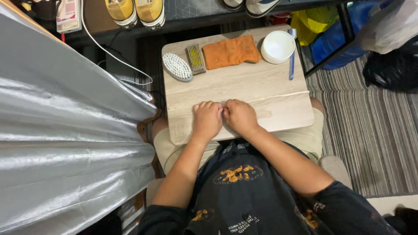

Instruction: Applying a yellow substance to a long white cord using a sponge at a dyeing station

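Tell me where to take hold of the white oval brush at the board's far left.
Grasp the white oval brush across its narrow width at mid-length, from above. It lies bristles up, long axis diagonal, with a smaller brush close on its right, so come from the free left side.

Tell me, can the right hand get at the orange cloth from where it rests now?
Probably yes. The right hand rests as a fist on the wooden board, empty, beside the left hand. Only bare board lies between it and the orange cloth at the far edge, so nothing blocks a straight reach forward.
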